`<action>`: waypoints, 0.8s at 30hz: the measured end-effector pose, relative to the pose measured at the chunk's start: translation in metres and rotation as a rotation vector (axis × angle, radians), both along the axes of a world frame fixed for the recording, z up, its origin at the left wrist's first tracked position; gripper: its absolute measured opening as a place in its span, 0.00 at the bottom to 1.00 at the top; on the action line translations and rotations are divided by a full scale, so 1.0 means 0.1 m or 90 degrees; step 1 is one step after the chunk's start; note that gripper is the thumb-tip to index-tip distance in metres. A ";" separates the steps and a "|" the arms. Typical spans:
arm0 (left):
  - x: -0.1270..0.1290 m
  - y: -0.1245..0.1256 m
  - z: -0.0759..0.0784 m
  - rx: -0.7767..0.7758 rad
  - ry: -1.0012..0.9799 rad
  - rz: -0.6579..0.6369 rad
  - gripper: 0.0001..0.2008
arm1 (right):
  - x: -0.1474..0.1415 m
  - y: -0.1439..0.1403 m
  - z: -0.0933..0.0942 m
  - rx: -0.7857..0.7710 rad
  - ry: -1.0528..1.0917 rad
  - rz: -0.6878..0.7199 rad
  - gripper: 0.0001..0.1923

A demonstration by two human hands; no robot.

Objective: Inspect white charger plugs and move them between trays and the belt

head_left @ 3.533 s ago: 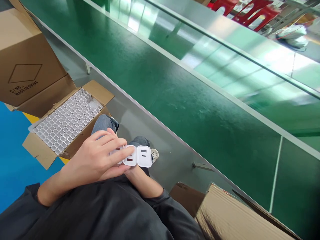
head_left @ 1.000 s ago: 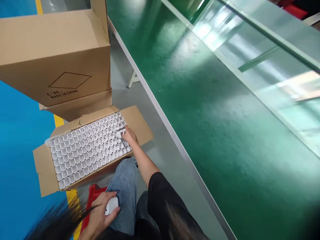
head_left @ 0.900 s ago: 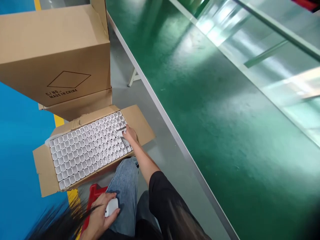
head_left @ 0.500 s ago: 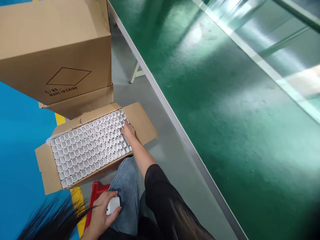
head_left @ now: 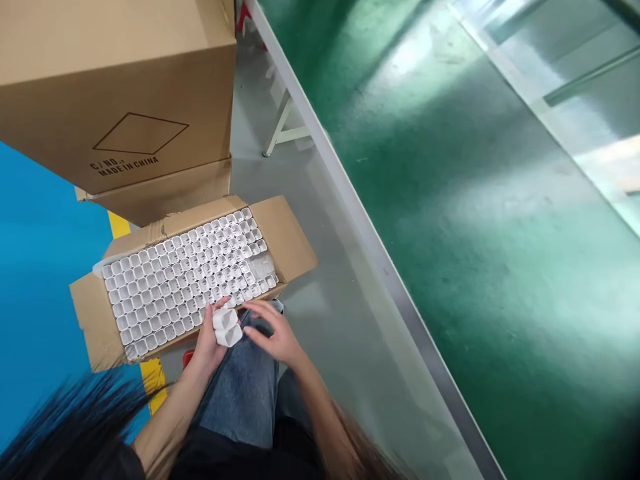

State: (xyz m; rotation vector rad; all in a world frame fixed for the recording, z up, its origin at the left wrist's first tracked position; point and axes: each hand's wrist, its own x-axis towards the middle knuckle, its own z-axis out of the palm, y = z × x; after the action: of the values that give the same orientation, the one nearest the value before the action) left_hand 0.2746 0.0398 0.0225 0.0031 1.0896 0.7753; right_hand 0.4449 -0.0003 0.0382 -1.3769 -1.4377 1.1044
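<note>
White chargers [head_left: 227, 327] are held in the left hand [head_left: 209, 341], which is closed around two of them, stacked together, above the lap. The right hand [head_left: 274, 331] is seen at 3 o'clock of the chargers, with the fingers spread and nothing in it; it is near them but not touching. At 11 o'clock of the hands an open carton [head_left: 285, 240] is placed on the floor, and a tray [head_left: 175, 280] full of the same white chargers in rows is seen in it; some cells at its right edge look empty. A closed box [head_left: 120, 87] is stacked behind, at 12 o'clock. The green bench [head_left: 450, 200] runs at the right, with nothing of the work on it.

The step in hand is judged to be the gathering of chargers from the tray into the left hand. For the next move, a steady grip on the stack is needed, and the free hand must come to the chargers carefully, so that none is dropped.
</note>
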 end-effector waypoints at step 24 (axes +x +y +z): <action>0.12 -0.51 -0.24 0.226 0.226 -0.175 0.30 | 0.78 0.95 -0.87 -0.243 -0.597 -0.113 0.08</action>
State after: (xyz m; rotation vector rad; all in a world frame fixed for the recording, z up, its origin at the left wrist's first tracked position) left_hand 0.2867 -0.0110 -0.0011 0.5984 1.2395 0.7241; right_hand 0.5234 0.0951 -0.0493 -2.4461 -1.7112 0.6296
